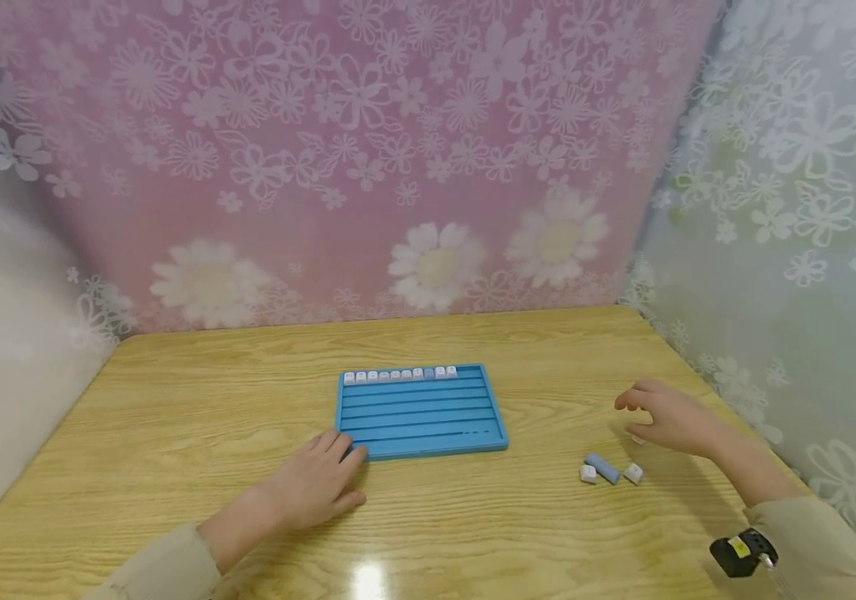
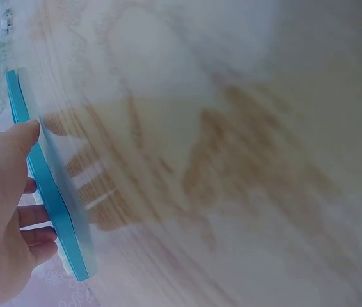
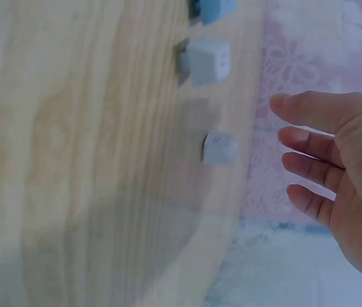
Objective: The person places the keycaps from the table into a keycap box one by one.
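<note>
A blue keyboard-shaped tray (image 1: 420, 414) with ridged rows lies on the table. White keycaps (image 1: 395, 376) and one blue-grey keycap (image 1: 429, 374) line its back row from the left end. My left hand (image 1: 313, 483) rests at the tray's front left corner, fingers relaxed and touching its edge. To the right, my right hand (image 1: 671, 418) hovers with loosely bent fingers and holds nothing. Under its fingers is a white keycap (image 1: 638, 439), partly hidden. Close by lie a long blue keycap (image 1: 603, 468) and two more white keycaps, one on its left (image 1: 588, 473), another on its right (image 1: 633, 473).
The wood-grain table (image 1: 473, 533) reaches back to a pink flowered backdrop (image 1: 367, 208). A pale flowered sheet (image 1: 803, 250) borders the right side. On the right sleeve sits a small black device (image 1: 733, 557) with a cable.
</note>
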Demonstrator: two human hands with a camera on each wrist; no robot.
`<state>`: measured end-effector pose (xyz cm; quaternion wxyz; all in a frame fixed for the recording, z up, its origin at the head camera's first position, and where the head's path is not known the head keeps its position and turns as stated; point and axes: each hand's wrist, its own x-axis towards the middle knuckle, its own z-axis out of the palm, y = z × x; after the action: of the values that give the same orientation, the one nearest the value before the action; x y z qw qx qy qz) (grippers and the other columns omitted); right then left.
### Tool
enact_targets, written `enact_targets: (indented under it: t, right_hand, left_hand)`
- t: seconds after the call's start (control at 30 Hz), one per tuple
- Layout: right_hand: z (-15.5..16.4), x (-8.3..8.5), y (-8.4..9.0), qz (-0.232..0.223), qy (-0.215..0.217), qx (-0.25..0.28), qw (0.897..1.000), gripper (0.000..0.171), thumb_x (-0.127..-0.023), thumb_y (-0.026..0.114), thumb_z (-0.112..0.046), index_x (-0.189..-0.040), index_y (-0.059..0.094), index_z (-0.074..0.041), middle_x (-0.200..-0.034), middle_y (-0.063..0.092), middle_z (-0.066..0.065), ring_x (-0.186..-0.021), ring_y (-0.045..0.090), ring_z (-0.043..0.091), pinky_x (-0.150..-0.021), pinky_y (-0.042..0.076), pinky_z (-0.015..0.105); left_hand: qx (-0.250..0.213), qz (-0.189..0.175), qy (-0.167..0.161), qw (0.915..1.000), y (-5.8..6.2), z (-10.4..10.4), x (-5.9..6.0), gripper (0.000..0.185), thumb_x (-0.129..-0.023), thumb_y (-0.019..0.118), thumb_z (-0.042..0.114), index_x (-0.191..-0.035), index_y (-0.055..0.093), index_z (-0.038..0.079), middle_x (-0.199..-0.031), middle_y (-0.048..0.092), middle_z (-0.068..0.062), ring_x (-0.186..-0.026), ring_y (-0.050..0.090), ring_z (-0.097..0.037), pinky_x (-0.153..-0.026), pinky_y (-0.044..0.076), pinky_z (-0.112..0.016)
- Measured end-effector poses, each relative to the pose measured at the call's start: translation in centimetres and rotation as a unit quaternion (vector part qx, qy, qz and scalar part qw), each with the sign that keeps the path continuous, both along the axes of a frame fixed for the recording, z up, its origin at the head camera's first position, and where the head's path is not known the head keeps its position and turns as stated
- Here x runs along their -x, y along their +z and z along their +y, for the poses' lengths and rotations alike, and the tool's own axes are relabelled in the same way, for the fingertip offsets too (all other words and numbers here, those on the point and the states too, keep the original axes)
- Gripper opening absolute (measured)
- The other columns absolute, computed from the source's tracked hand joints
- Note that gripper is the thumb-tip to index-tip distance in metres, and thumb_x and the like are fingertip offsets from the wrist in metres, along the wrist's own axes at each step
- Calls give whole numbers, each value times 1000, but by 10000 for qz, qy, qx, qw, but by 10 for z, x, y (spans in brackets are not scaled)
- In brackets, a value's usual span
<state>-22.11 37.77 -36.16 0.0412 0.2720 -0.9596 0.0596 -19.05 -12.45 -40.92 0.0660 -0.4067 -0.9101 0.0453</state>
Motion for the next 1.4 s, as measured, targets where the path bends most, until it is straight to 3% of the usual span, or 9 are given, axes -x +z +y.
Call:
enact_targets:
  t: [0.23, 0.53, 0.73, 1.03, 1.17, 1.4]
  right_hand:
    - [18, -2, -12, -246, -173, -108, 9995, 24, -77, 74, -15, -99, 66, -8, -92, 56, 2, -78, 54, 20, -63, 46, 37]
    - [26, 1, -26, -432, 125, -208, 9988, 24, -74, 74, -8, -96, 64, -13, -84, 53, -7, -71, 52, 9, -56, 46, 27]
    - [23, 3, -27, -255, 344, -232, 9988, 23, -73, 75, -6, -90, 65, -16, -84, 54, -8, -70, 52, 10, -56, 46, 27]
    - [20, 4, -23, -443, 59, -296, 9986, 19, -74, 74, -5, -85, 63, -17, -82, 54, -8, -70, 52, 9, -57, 45, 29]
    - [14, 6, -21, -421, -30, -156, 9990, 17, -76, 72, -5, -88, 62, -13, -82, 55, -8, -71, 51, 9, -58, 45, 29]
    - [-14, 13, -9, -357, -303, 591, 9972, 21, -80, 69, -6, -99, 62, -2, -91, 61, 1, -80, 57, 19, -67, 48, 35]
  left_hand:
    - [-38, -30, 23, 10000, 2, -1, -1, 53, -91, 52, 45, -125, 48, 4, -111, 48, -11, -108, 44, -27, -95, 40, -42]
    - [51, -23, 32, 10000, 2, -1, -2, 54, -92, 52, 46, -126, 48, 4, -112, 48, -11, -107, 44, -26, -95, 40, -40]
    - [52, -116, 101, 9999, 2, -2, -2, 54, -92, 51, 46, -127, 47, 5, -113, 47, -11, -108, 43, -26, -96, 39, -40]
    - [139, -131, 127, 9997, 3, -1, 0, 55, -92, 49, 47, -128, 46, 5, -115, 47, -11, -109, 43, -26, -97, 39, -40]
    - [143, -123, 142, 9997, 2, -1, -1, 56, -92, 50, 47, -128, 46, 5, -114, 47, -11, -109, 43, -26, -97, 39, -41]
    - [51, -78, 140, 9999, 3, -2, -2, 54, -91, 52, 45, -126, 47, 4, -111, 48, -11, -107, 44, -27, -95, 40, -41]
